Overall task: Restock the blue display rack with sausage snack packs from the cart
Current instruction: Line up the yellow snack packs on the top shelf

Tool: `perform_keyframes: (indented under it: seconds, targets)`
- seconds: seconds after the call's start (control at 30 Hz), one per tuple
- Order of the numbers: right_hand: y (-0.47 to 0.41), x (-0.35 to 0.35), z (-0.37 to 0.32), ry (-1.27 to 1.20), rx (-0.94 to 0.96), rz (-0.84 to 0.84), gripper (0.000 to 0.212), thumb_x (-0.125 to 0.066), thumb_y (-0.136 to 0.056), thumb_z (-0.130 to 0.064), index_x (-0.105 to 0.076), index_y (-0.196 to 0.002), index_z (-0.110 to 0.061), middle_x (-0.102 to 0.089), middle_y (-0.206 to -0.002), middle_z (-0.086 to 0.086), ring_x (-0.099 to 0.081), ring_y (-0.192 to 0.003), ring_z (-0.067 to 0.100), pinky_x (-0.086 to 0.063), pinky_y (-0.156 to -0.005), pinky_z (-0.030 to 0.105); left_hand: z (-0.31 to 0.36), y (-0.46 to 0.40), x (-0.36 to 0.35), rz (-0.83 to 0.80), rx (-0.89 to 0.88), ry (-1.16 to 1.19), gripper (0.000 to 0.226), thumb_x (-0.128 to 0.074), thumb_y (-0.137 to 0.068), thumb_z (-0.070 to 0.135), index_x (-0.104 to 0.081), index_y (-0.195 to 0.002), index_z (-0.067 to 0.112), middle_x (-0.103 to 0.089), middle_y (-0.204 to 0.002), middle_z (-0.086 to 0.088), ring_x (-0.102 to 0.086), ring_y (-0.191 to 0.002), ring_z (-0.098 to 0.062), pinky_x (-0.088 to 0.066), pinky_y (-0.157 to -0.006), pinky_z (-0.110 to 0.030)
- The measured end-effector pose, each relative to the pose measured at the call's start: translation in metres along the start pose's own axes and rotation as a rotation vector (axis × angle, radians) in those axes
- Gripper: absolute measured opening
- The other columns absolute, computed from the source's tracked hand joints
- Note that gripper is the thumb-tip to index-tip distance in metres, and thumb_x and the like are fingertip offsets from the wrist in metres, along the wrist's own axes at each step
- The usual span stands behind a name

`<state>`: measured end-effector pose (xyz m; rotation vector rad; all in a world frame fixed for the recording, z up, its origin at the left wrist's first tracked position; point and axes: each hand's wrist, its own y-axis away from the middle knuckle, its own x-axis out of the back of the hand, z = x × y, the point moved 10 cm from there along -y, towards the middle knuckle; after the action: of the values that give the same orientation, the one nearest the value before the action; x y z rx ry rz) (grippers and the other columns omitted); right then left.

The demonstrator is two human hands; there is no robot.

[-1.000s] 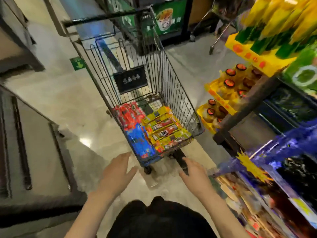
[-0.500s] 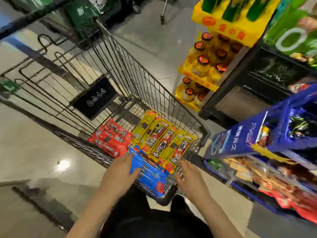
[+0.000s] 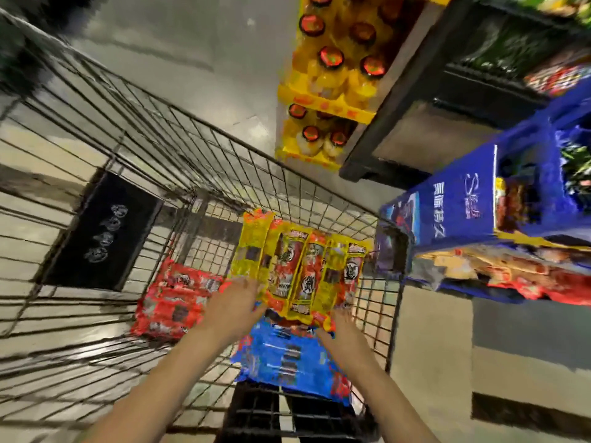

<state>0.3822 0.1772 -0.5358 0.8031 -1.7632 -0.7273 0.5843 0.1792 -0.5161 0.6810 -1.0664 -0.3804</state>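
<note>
The wire cart point(image 3: 323, 190) fills the left and middle of the view. Inside lie yellow-and-red sausage snack packs point(image 3: 300, 270) in a row, red packs point(image 3: 174, 302) to their left and blue packs point(image 3: 284, 359) nearest me. My left hand point(image 3: 236, 305) reaches in and touches the near left end of the yellow packs. My right hand point(image 3: 343, 327) touches their near right end, fingers under the pack edge. Motion blur hides whether either hand grips. The blue display rack point(image 3: 463, 199) stands right of the cart.
A yellow stand of bottled drinks point(image 3: 332, 87) sits beyond the cart's far right corner. A dark shelf unit point(image 3: 415, 129) stands between it and the blue rack. A black sign point(image 3: 102, 231) hangs inside the cart. Grey floor lies all around.
I have leaned in over the cart. Both hands moved forward from the cart's near rim, past the blue packs, to the near ends of the yellow packs.
</note>
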Motion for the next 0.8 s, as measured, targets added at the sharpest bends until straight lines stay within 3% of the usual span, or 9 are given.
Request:
perform_keyframes:
  seconds: [0.1, 0.2, 0.33, 0.43, 0.47, 0.53, 0.67, 0.73, 0.8]
  targets:
    - [-0.035, -0.012, 0.001, -0.158, -0.075, 0.001, 0.05, -0.051, -0.095, -0.033, -0.039, -0.139, -0.013, -0.053, -0.133, 0.011, -0.052, -0.118, 0.026, -0.045, -0.082, 0.027, -0.011, -0.04, -0.034, -0.1, 0.008, 0.102, 0.047, -0.049, -0.094, 0.035, -0.044, -0.134, 0.011, -0.051, -0.133, -0.013, -0.049, -0.121, -0.026, -0.04, -0.095, -0.032]
    - [-0.074, -0.026, 0.007, -0.192, -0.141, 0.024, 0.059, -0.052, -0.094, -0.037, -0.033, -0.144, -0.009, -0.06, -0.114, 0.009, -0.058, -0.099, 0.026, -0.045, -0.07, 0.028, -0.02, -0.072, -0.065, -0.172, 0.054, 0.206, 0.049, -0.05, -0.094, 0.033, -0.043, -0.136, 0.009, -0.053, -0.13, -0.015, -0.051, -0.117, -0.025, -0.04, -0.091, -0.028]
    - [-0.106, -0.036, 0.016, -0.278, -0.252, 0.119, 0.035, -0.053, -0.095, -0.03, -0.045, -0.118, -0.005, -0.057, -0.098, 0.006, -0.061, -0.087, 0.023, -0.046, -0.066, 0.031, -0.027, -0.102, -0.091, -0.154, 0.16, 0.38, 0.048, -0.051, -0.094, 0.033, -0.045, -0.132, 0.005, -0.063, -0.104, -0.01, -0.057, -0.085, -0.019, -0.043, -0.073, -0.027]
    - [-0.121, -0.042, 0.018, -0.33, -0.329, 0.26, 0.042, -0.058, -0.091, -0.033, -0.049, -0.118, -0.003, -0.06, -0.088, 0.006, -0.06, -0.073, 0.02, -0.046, -0.058, 0.03, -0.023, -0.115, -0.102, -0.115, 0.214, 0.51, 0.056, -0.055, -0.093, 0.034, -0.037, -0.139, 0.006, -0.065, -0.09, -0.005, -0.06, -0.07, -0.015, -0.043, -0.058, -0.015]
    - [-0.126, -0.047, 0.019, -0.329, -0.351, 0.291, 0.049, -0.06, -0.089, -0.036, -0.047, -0.124, -0.005, -0.062, -0.094, 0.01, -0.062, -0.077, 0.024, -0.05, -0.06, 0.031, -0.021, -0.119, -0.105, -0.11, 0.221, 0.541, 0.058, -0.057, -0.092, 0.031, -0.035, -0.14, 0.008, -0.065, -0.094, -0.006, -0.062, -0.076, -0.017, -0.046, -0.061, -0.016]
    - [-0.135, -0.057, 0.022, -0.303, -0.399, 0.298, 0.056, -0.064, -0.085, -0.038, -0.045, -0.127, -0.006, -0.063, -0.104, 0.013, -0.064, -0.086, 0.029, -0.055, -0.07, 0.037, -0.021, -0.124, -0.109, -0.104, 0.248, 0.594, 0.062, -0.061, -0.089, 0.027, -0.033, -0.143, 0.012, -0.06, -0.123, -0.009, -0.062, -0.099, -0.021, -0.048, -0.076, -0.023]
    - [-0.136, -0.056, 0.022, -0.295, -0.454, 0.292, 0.03, -0.065, -0.086, -0.031, -0.057, -0.104, -0.009, -0.065, -0.1, 0.011, -0.065, -0.084, 0.027, -0.057, -0.07, 0.036, -0.024, -0.127, -0.116, -0.124, 0.283, 0.617, 0.061, -0.064, -0.087, 0.031, -0.039, -0.14, 0.013, -0.049, -0.138, -0.009, -0.053, -0.118, -0.023, -0.046, -0.094, -0.029]
    - [-0.134, -0.053, 0.023, -0.323, -0.447, 0.307, 0.031, -0.064, -0.087, -0.029, -0.053, -0.112, -0.012, -0.066, -0.1, 0.009, -0.066, -0.085, 0.027, -0.055, -0.067, 0.033, -0.023, -0.126, -0.118, -0.143, 0.301, 0.667, 0.06, -0.065, -0.086, 0.032, -0.042, -0.138, 0.011, -0.052, -0.133, -0.006, -0.056, -0.114, -0.024, -0.048, -0.094, -0.032]
    - [-0.133, -0.054, 0.026, -0.41, -0.431, 0.319, 0.044, -0.063, -0.088, -0.026, -0.045, -0.127, -0.013, -0.067, -0.098, 0.009, -0.066, -0.082, 0.026, -0.047, -0.058, 0.027, -0.023, -0.123, -0.116, -0.14, 0.313, 0.735, 0.056, -0.065, -0.087, 0.029, -0.043, -0.134, 0.009, -0.056, -0.115, 0.0, -0.059, -0.095, -0.016, -0.048, -0.08, -0.024]
